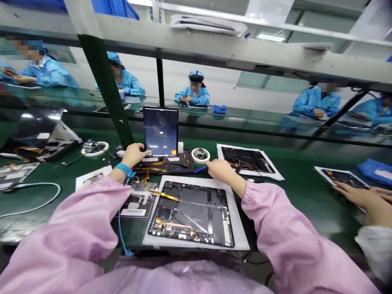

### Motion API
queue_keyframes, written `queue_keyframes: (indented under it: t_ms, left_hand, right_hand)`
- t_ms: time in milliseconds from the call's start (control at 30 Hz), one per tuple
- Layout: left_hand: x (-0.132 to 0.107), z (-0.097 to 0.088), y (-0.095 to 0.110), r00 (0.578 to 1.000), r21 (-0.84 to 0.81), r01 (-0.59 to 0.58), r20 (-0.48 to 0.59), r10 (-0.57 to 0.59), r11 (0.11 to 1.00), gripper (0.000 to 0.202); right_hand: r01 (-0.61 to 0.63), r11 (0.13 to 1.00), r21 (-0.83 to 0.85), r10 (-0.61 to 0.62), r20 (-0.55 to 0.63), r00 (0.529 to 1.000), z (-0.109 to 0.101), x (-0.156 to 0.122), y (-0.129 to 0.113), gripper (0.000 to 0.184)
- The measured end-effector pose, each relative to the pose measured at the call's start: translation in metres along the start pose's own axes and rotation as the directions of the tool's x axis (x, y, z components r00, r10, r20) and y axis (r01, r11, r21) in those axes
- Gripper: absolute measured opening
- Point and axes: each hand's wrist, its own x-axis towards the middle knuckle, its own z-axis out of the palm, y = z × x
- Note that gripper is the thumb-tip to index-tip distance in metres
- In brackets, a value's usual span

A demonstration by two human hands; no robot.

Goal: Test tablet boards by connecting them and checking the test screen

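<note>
My left hand (133,156) grips the lower left edge of a lit tablet screen (161,131), thumb on its front. The screen stands upright at the back edge of an opened tablet housing (181,164) with orange flex cables. My right hand (221,170) is closed, fingertips by a roll of white tape (206,159) and a blue pen (200,169); what it pinches, if anything, is hidden. Between my forearms, an opened tablet back (192,212) with a yellow flex cable lies on a white sheet (240,228). A blue wrist strap (124,168) circles my left wrist.
Left of the tablet back is a detached screen panel (137,204). Another opened tablet (248,160) lies at back right. A white cable (56,192) and second tape roll (102,148) are at left. A co-worker's hands (361,196) are at right. A shelf beam (137,38) crosses overhead.
</note>
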Motion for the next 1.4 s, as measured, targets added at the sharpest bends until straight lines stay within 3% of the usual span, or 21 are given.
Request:
queue_keyframes:
  t_ms: [67, 133, 167, 200, 233, 267, 333, 367, 400, 433, 500, 700, 767, 867, 1233, 1300, 1400]
  left_hand:
    - [-0.007, -0.006, 0.007, 0.998, 0.075, -0.035, -0.055, 0.039, 0.997, 0.049]
    - [-0.019, -0.013, 0.021, 0.985, 0.125, -0.089, -0.139, 0.106, 0.988, 0.060]
    - [-0.027, -0.016, 0.032, 0.979, 0.095, -0.118, -0.156, 0.131, 0.989, 0.058]
    - [-0.037, -0.018, 0.044, 0.980, 0.019, -0.165, -0.113, 0.166, 0.986, 0.053]
    - [-0.048, -0.019, 0.056, 0.980, -0.065, -0.197, 0.003, 0.198, 0.978, 0.048]
    - [-0.061, -0.018, 0.069, 0.954, -0.159, -0.221, 0.170, 0.247, 0.962, 0.044]
    - [-0.086, -0.013, 0.090, 0.808, -0.294, -0.280, 0.443, 0.389, 0.914, 0.038]
    - [-0.098, -0.009, 0.098, 0.722, -0.316, -0.311, 0.534, 0.439, 0.896, 0.036]
    - [-0.109, -0.004, 0.104, 0.654, -0.314, -0.349, 0.594, 0.469, 0.883, 0.034]
    - [-0.117, 0.001, 0.107, 0.608, -0.293, -0.386, 0.633, 0.480, 0.875, 0.032]
    - [-0.129, 0.009, 0.110, 0.576, -0.231, -0.434, 0.672, 0.466, 0.871, 0.028]
    - [-0.133, 0.014, 0.106, 0.602, -0.150, -0.447, 0.679, 0.421, 0.882, 0.027]
    - [-0.133, 0.016, 0.103, 0.620, -0.125, -0.444, 0.672, 0.404, 0.887, 0.032]
    - [-0.132, 0.022, 0.098, 0.641, -0.146, -0.430, 0.646, 0.414, 0.891, 0.034]
    - [-0.127, 0.025, 0.100, 0.565, -0.319, -0.238, 0.723, 0.397, 0.918, 0.020]
    - [-0.126, 0.027, 0.099, 0.552, -0.338, -0.210, 0.734, 0.397, 0.917, 0.020]
    - [-0.124, 0.028, 0.098, 0.538, -0.343, -0.174, 0.753, 0.380, 0.923, 0.021]
  right_hand:
    - [-0.085, 0.993, 0.082, 0.095, -0.123, 0.988, -0.015, -0.022, 0.000, 0.024]
    - [-0.120, 0.940, 0.319, 0.215, -0.282, 0.935, -0.027, -0.048, -0.003, 0.019]
    - [-0.098, 0.867, 0.488, 0.284, -0.323, 0.903, -0.030, -0.062, -0.006, 0.014]
    - [-0.065, 0.745, 0.664, 0.351, -0.307, 0.885, -0.031, -0.075, -0.009, 0.010]
    - [-0.052, 0.577, 0.815, 0.398, -0.225, 0.890, -0.028, -0.088, -0.013, 0.009]
    - [-0.069, 0.379, 0.923, 0.416, -0.103, 0.904, -0.023, -0.099, -0.018, 0.009]
    - [-0.162, 0.048, 0.986, 0.396, 0.130, 0.909, -0.007, -0.116, -0.026, 0.012]
    - [-0.198, -0.031, 0.980, 0.400, 0.194, 0.896, 0.003, -0.122, -0.028, 0.015]
    - [-0.208, -0.057, 0.976, 0.428, 0.212, 0.879, 0.012, -0.126, -0.031, 0.016]
    - [-0.197, -0.054, 0.979, 0.471, 0.199, 0.859, 0.021, -0.129, -0.032, 0.015]
    - [-0.166, -0.027, 0.986, 0.536, 0.154, 0.830, 0.033, -0.131, -0.033, 0.013]
    - [-0.190, 0.147, 0.971, 0.608, 0.063, 0.791, 0.037, -0.131, -0.036, 0.009]
    - [-0.191, 0.153, 0.970, 0.622, 0.055, 0.781, 0.037, -0.131, -0.036, 0.012]
    - [-0.179, 0.133, 0.975, 0.592, 0.067, 0.803, 0.038, -0.132, -0.036, 0.011]
    - [-0.166, 0.273, 0.948, 0.575, -0.023, 0.818, 0.038, -0.136, -0.035, 0.013]
    - [-0.140, 0.358, 0.923, 0.563, -0.094, 0.821, 0.028, -0.135, -0.033, 0.013]
    - [-0.176, 0.607, 0.775, 0.456, -0.159, 0.876, 0.005, -0.121, -0.030, 0.010]
